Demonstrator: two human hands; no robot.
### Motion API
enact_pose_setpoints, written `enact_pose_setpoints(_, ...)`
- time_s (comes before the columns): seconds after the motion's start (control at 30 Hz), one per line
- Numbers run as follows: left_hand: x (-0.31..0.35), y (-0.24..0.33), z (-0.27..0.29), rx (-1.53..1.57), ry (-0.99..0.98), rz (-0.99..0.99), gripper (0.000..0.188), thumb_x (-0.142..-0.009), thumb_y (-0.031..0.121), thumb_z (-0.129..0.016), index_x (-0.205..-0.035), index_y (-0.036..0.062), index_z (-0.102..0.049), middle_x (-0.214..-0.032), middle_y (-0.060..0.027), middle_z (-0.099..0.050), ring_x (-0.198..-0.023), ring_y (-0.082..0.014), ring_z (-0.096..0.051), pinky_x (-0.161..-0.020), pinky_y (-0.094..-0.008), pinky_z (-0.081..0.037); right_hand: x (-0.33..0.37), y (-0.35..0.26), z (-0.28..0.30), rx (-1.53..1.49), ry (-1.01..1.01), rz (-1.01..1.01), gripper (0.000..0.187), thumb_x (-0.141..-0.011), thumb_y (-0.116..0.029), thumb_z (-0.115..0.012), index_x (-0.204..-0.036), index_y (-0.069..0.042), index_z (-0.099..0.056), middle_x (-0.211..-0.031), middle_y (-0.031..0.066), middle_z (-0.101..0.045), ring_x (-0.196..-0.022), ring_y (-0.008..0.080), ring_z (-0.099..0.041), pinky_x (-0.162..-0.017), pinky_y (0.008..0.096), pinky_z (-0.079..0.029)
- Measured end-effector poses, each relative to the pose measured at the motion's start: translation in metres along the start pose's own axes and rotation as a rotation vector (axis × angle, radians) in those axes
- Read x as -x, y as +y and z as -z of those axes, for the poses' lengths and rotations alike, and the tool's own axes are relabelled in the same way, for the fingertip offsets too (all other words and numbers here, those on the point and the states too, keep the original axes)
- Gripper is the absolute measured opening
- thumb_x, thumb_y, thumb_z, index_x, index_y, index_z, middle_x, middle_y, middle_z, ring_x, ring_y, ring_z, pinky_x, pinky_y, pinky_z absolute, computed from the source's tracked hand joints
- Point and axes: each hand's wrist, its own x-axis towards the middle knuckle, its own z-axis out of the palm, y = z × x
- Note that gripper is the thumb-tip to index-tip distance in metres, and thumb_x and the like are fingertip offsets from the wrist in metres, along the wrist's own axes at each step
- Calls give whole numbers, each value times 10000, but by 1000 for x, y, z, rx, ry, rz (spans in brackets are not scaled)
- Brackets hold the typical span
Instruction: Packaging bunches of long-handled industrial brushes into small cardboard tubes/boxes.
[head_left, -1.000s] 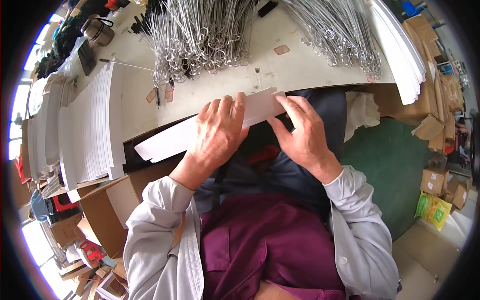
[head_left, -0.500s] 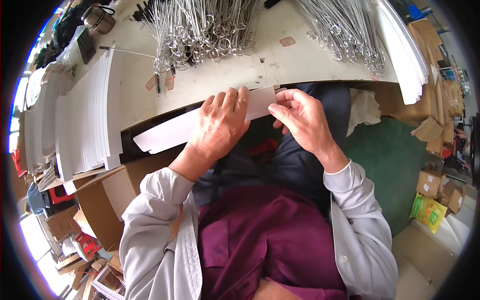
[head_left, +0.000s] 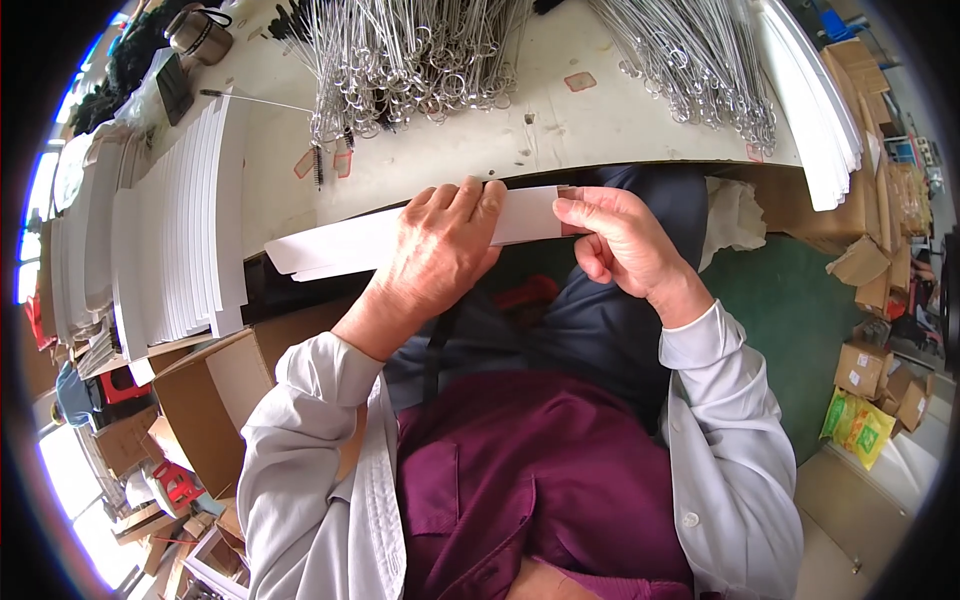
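A long, narrow white cardboard box lies slantwise along the near edge of the table, in front of me. My left hand is wrapped over its middle, with the fingers at the far side. At the box's right end my right hand pinches the end between thumb and forefinger, its other fingers curled below. The left end of the box sticks out free, with a loose flap there. Whether anything lies inside the box is hidden.
On the table lie two heaps of wire brushes with ring ends, a left bundle and a right bundle. White flat boxes stand stacked at left, more white strips at right. A steel flask stands far left.
My right hand has shifted slightly right, its thumb now pressing on the box's right end. That end has tilted down a little, so the box lies more level.
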Motion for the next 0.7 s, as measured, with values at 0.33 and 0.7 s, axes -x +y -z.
enact_pose_setpoints(0.33, -13, -1, 6, 2, 18, -8, 594, -722, 157, -792, -1252, -20, -590, -1028, -120, -655, -901, -291, -668, -802, -408, -556, 13, -15, -8, 1450, 354, 1059, 582, -788, -174, -846, -1295, -6, -617, -1214, 188, -656, -1072, 291, -666, -974, 402, -529)
enact_pose_setpoints(0.7, -18, 7, 8, 137, 7, 18, 623, -754, 212, -814, -1280, -25, -580, -1143, -179, -660, -1042, -365, -663, -898, -455, -541, -11, -6, -5, 1645, 138, 1011, 641, -819, -205, -795, -1354, 57, -556, -1251, 184, -638, -1163, 336, -598, -1053, 428, -477)
